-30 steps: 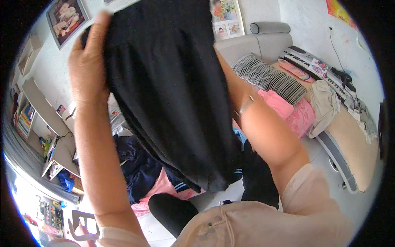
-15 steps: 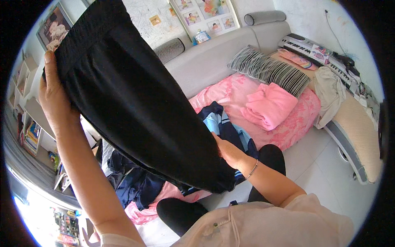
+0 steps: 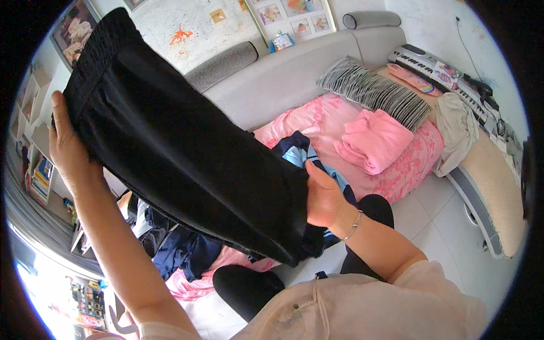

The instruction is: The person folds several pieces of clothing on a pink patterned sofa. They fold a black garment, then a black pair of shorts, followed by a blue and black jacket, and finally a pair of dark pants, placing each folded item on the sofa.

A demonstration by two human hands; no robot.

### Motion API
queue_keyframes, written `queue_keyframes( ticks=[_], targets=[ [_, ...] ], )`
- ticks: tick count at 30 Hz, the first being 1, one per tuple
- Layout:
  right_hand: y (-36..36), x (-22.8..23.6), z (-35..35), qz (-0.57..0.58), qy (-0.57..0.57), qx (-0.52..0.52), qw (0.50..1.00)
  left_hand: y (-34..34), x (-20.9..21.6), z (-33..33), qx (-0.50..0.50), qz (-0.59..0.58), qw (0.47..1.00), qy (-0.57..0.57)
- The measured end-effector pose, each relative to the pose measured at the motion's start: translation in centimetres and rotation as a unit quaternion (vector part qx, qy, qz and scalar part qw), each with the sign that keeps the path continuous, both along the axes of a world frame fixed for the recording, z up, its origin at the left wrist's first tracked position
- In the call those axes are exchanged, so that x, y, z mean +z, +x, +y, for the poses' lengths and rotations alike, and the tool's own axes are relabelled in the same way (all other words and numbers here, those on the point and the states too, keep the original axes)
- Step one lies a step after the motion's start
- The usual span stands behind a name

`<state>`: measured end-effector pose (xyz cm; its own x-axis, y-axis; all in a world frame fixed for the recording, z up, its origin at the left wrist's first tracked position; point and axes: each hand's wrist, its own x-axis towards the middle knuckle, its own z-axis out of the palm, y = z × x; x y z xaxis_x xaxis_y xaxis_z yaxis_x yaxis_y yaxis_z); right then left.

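Note:
A pair of black pants (image 3: 175, 141) with a gathered elastic waistband hangs stretched across the view, raised in front of me. My left hand (image 3: 72, 148) is closed on the waistband end at the upper left, its thumb showing at the edge and its other fingers mostly behind the cloth. My right hand (image 3: 327, 198), with a bracelet at the wrist, grips the lower end, fingers hidden behind the fabric. Partly covered by the pants, a navy and light-blue garment (image 3: 294, 153) lies on the bed behind them.
The bed (image 3: 294, 116) has a pink patterned cover. On it are a folded pink garment (image 3: 377, 141), a striped pillow (image 3: 374, 93) and dark clothes (image 3: 187, 252). At right stand a keyboard (image 3: 419, 59) and a beige padded board (image 3: 490, 187). Shelves (image 3: 42, 153) line the left.
The waistband end has come down and slightly left with my left hand. My right hand has turned, its thumb now on top of the cloth; the pants look flatter.

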<state>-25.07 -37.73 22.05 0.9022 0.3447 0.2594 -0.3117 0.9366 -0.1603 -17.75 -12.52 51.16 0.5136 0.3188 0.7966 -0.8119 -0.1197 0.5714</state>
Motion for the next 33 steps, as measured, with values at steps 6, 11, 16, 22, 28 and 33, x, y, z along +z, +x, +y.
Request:
queue_keyframes(
  ticks=[6, 11, 16, 22, 28, 33],
  targets=[
    [1.0, 3.5, -4.7, -0.028, -0.223, -0.142, 0.964, 0.9, -0.9, 3.5, 0.017, 0.048, 0.997, -0.050],
    [3.1, 5.2, -6.5, -0.042, -0.299, -0.166, 0.939, 2.9, -2.5, 5.4, -0.023, 0.089, 0.994, -0.064],
    [10.2, 5.4, -7.7, 0.019, -0.370, -0.234, 0.899, 8.1, -4.0, 5.4, -0.002, 0.093, 0.993, -0.068],
    [18.9, 6.5, -10.5, 0.016, -0.408, -0.339, 0.848, 15.3, -5.0, 3.9, 0.007, 0.124, 0.987, -0.104],
    [16.8, 11.4, -11.6, -0.119, -0.350, -0.339, 0.865, 11.9, -4.1, 4.6, -0.141, 0.024, 0.972, -0.184],
    [12.8, 2.4, -7.9, -0.097, -0.437, -0.351, 0.823, 3.2, -14.4, 6.7, -0.174, 0.076, 0.948, -0.254]
  ],
)
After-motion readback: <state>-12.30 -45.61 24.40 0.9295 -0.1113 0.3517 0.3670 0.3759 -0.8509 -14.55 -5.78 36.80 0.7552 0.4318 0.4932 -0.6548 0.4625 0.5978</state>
